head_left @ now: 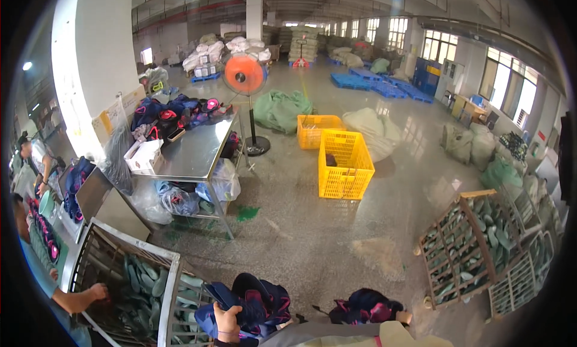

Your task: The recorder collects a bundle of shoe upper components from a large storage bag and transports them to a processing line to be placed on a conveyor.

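My left hand (227,323) is closed around a bundle of dark blue shoe uppers (264,302) with pink trim, held in front of me at the lower middle. A second bunch of dark blue and pink uppers (368,306) is at my right hand (404,317). Only part of that hand shows; its fingers are mostly hidden behind the bunch, which it appears to hold. Just left of my left hand stands a metal-barred cart (173,299) containing green shoe lasts (144,278). Another person's hand (99,292) reaches into this cart.
A steel table (198,155) bears piled uppers and a white box, with plastic bags beneath. Beyond stand a fan (243,73) and yellow crates (345,173). Barred carts of lasts (460,251) are at right. Blue pallets (384,85) and sacks (282,111) lie farther back.
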Demonstrator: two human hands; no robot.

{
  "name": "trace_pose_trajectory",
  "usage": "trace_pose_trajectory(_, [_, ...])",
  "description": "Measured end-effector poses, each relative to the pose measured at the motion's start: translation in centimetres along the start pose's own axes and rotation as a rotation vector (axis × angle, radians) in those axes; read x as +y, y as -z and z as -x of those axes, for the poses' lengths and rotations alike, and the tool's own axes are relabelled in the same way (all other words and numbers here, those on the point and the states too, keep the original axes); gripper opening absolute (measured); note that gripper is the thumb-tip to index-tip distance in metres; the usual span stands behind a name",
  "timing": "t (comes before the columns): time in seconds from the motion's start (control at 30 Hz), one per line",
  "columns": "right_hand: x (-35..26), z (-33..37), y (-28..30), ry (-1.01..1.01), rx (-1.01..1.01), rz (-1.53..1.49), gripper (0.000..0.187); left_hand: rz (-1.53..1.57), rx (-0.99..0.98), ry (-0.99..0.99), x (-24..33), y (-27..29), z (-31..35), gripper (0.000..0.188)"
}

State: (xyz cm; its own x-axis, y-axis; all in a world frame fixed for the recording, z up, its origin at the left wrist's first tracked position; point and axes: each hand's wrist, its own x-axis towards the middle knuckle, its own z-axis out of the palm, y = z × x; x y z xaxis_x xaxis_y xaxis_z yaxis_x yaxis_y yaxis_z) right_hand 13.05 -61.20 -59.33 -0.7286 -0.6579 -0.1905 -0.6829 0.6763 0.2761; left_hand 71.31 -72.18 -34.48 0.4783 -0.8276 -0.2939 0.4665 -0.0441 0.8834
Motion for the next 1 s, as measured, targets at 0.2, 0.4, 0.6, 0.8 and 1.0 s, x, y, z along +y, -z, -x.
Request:
trace_pose_trajectory(0.2, [-13.1,-15.3,15.0,-0.192,0.427,-1.148,0.013,0.014,0.15,-0.052,6.1,-5.2,-10.4,0.038])
trace_pose_trajectory(0.4, [-25.1,-38.3,34.7,0.169,0.407,-1.041,0.011,-0.014,0.327,-0.259,11.4,-15.0,-18.1,0.042])
trace_pose_trajectory(0.6, [-34.5,-54.8,55.4,0.514,0.641,-0.963,0.017,-0.11,0.279,-0.543,23.4,-28.8,-26.2,0.041])
trace_pose_trajectory(0.8, [-47.3,-63.2,56.5,0.767,0.389,-0.673,0.03,-0.423,0.161,-0.56,27.6,-38.1,-28.4,0.034])
trace_pose_trajectory(1.0, [-60.6,-60.9,53.2,0.815,0.112,-0.902,0.043,-0.643,0.075,-0.541,23.7,-43.5,-37.4,0.038])
